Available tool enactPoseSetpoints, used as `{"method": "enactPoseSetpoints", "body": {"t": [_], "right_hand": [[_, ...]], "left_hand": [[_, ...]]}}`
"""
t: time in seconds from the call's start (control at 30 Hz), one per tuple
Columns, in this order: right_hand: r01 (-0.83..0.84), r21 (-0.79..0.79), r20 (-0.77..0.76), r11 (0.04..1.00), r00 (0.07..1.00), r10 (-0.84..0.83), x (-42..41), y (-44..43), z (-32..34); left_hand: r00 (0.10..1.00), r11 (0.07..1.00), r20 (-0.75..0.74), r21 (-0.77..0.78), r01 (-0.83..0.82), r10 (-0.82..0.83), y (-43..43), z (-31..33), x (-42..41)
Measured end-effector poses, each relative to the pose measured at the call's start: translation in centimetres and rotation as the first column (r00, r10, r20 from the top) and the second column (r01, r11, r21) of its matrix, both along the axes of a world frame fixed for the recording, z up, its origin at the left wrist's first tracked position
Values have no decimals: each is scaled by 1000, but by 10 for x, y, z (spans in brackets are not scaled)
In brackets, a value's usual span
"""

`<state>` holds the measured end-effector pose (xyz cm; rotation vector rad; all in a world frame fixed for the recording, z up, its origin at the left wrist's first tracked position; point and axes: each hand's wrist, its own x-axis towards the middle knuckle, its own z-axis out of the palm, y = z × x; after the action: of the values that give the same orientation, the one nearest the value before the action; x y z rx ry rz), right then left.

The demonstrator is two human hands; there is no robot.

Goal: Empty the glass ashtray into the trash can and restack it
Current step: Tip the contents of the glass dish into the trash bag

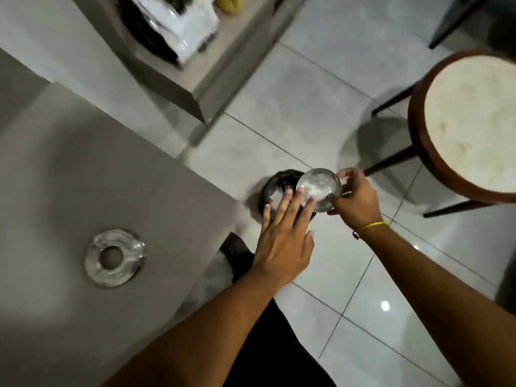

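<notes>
My right hand [354,196] grips a round glass ashtray [319,188] by its right rim and holds it over the floor. Just left of it and below stands a small black trash can [279,185] with a dark liner, partly hidden by my fingers. My left hand [284,241] is flat with fingers spread, its fingertips touching the ashtray's near edge and reaching over the can's mouth. A second glass ashtray [114,258] with a round centre rests on the grey table [69,169] at the left.
A round stool [472,124] with a pale seat and dark legs stands at the right. A grey shelf unit [178,65] holding a white bag is at the back. My dark shoe [234,250] is by the table's corner on the glossy tile floor.
</notes>
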<state>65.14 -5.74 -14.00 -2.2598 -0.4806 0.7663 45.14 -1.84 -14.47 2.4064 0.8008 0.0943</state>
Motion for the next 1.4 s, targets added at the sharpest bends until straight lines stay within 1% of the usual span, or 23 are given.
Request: {"method": "enactPoseSetpoints", "body": {"t": [0.07, 0.1, 0.2, 0.3, 0.4, 0.47, 0.53, 0.67, 0.87, 1.0, 1.17, 1.27, 1.33, 1.4], "right_hand": [[-121, -36, 133, 992, 983, 124, 6, -6, -52], [-197, -55, 194, 979, 960, 204, 8, -5, -72], [-374, -111, 302, 921, 870, 389, 13, 3, -138], [-473, -188, 419, 861, 754, 506, 18, 17, -195], [-559, -286, 519, 778, 592, 616, 20, 31, -237], [-599, -370, 527, 710, 493, 692, 20, 33, -254], [-613, -446, 504, 652, 429, 749, 22, 33, -269], [-627, -541, 384, 561, 409, 828, 25, 40, -287], [-639, -598, 355, 483, 330, 875, 23, 49, -302], [-626, -654, 290, 425, 312, 905, 20, 53, -305], [-640, -638, 311, 429, 296, 903, 16, 53, -316], [-622, -688, 255, 374, 275, 927, 16, 53, -321], [-614, -686, 256, 391, 300, 919, 15, 54, -320], [-624, -654, 273, 427, 332, 903, 16, 55, -321]], "left_hand": [[998, 999, -58, -23, 37, -38, -16, -49, 3], [995, 999, -93, -35, 39, -42, -21, -69, -1], [970, 997, -241, -73, 0, -17, -28, -133, -18], [937, 995, -350, -80, -52, 21, -29, -180, -33], [935, 992, -350, -89, -95, 58, -31, -211, -39], [938, 990, -340, -99, -104, 65, -32, -222, -42], [938, 989, -342, -109, -100, 57, -32, -229, -46], [945, 984, -323, -145, -103, 51, -31, -238, -52], [939, 977, -335, -159, -139, 79, -28, -244, -59], [936, 979, -351, -178, -94, 26, -36, -244, -55], [937, 976, -346, -185, -118, 48, -41, -244, -53], [936, 974, -349, -193, -118, 44, -43, -244, -55], [936, 972, -348, -196, -127, 51, -43, -243, -55], [935, 969, -349, -200, -143, 66, -42, -242, -55]]}}
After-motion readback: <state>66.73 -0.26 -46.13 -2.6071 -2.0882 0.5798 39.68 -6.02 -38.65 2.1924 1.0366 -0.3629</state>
